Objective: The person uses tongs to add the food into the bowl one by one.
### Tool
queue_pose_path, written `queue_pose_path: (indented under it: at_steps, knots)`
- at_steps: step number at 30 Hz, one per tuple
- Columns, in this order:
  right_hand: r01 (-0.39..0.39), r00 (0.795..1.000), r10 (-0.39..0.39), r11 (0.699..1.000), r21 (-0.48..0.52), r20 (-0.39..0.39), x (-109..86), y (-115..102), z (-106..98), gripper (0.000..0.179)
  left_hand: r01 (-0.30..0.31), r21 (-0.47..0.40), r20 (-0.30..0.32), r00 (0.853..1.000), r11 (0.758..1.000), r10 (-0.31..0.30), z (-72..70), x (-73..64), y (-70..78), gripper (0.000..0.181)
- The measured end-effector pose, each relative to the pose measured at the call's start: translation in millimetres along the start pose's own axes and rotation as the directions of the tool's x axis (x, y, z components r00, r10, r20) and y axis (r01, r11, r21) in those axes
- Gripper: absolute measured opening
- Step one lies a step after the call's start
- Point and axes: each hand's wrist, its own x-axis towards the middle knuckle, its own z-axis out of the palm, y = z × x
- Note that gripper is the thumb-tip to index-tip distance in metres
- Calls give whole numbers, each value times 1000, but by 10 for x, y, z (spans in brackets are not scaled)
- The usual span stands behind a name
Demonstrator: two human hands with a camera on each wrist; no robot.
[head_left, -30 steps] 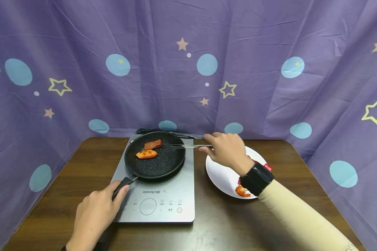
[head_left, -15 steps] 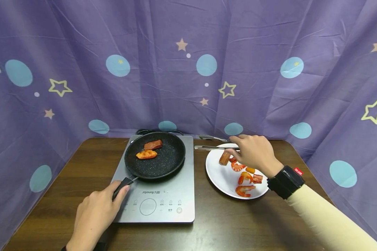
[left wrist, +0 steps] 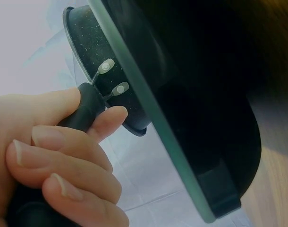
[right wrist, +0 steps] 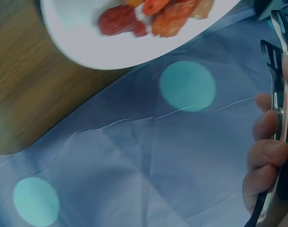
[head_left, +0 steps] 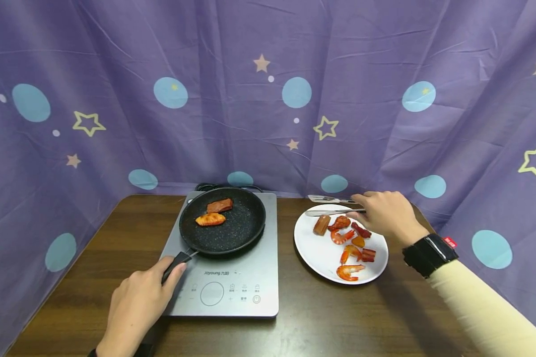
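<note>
My left hand grips the black handle of a frying pan; in the left wrist view the fingers wrap round it. Inside the pan lie a reddish-brown meat piece and an orange-brown chicken wing. To the right, my right hand holds metal tongs over the far rim of a white plate. The tongs' arms are spread, with nothing between their tips. On the plate are several shrimp, a brown block, a small drumstick and other meat pieces.
The pan stands on a silver induction cooker with touch controls at its front. A black cable lies behind it. Under everything is a dark wooden table, and a purple curtain hangs close along its back and sides.
My right hand has drawn the spread tongs rightward from over the pan to above the plate, uncovering the food there. The left hand and the pan stay in place.
</note>
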Motion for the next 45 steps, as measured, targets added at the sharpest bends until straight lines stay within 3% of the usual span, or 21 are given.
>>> queue_pose_path:
  at_steps: [10,16,37,45]
  knots:
    - [57,996,-55,998,-27,70,-91,234,54,39,3,4,-5,1000,1000,-3,6,-10,-5,42]
    - [98,994,-96,995,-37,60,-81,313,101,36,6,5,6,1000,1000,-6,-6,-5,-7,43]
    - [220,973,-217,975,-33,76,16,305,168,38,10,12,26,1000,1000,-11,-2,26,1,43]
    - [180,980,-177,983,-24,86,47,273,213,38,18,14,42,999,1000,-19,-7,28,-6,45]
